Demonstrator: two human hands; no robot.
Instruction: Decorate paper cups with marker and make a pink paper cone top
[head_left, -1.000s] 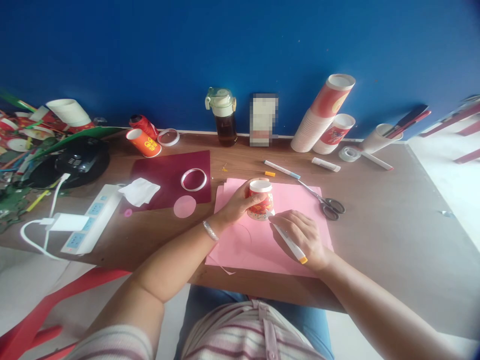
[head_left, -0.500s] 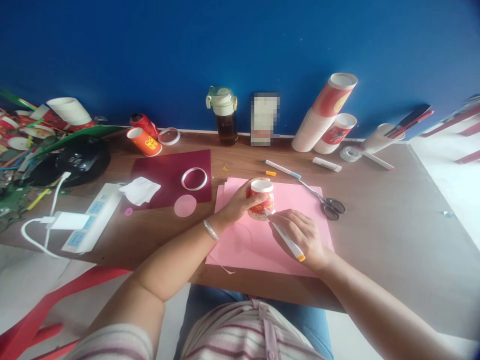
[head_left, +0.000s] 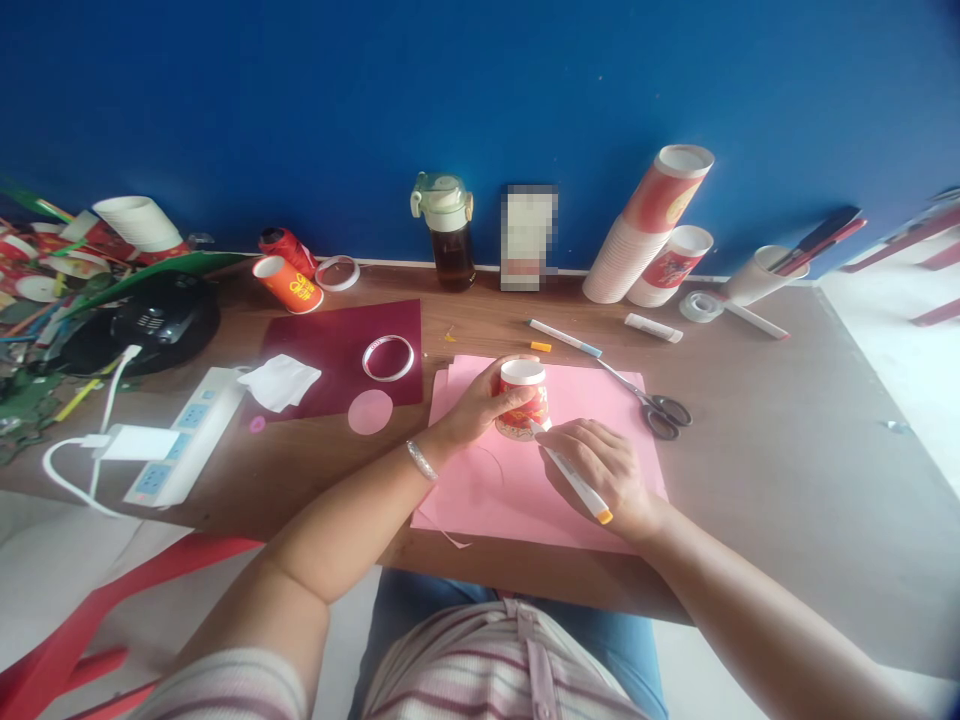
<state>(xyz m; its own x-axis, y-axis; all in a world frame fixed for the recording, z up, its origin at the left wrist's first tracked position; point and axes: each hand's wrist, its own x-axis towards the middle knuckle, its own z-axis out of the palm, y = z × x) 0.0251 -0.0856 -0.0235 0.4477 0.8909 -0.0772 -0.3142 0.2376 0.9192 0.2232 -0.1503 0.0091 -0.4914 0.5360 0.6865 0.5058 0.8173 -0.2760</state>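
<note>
Left hand [head_left: 481, 405]: wrapped round the red paper cup [head_left: 525, 418], pressing a thumb across its front!
Right hand [head_left: 611, 465]: clamped on the white marker [head_left: 577, 482], pointing its tip at the cup's lower part.
Pink paper [head_left: 480, 495]: spread beneath both hands' fingers.
Orange cap [head_left: 540, 347]: lying just beyond the left fingers.
Scissors [head_left: 648, 402]: resting beyond the right fingers.

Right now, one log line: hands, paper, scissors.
left hand: holding red cup | right hand: holding marker, tip at cup | pink paper: beneath cup | scissors: right of cup
</note>
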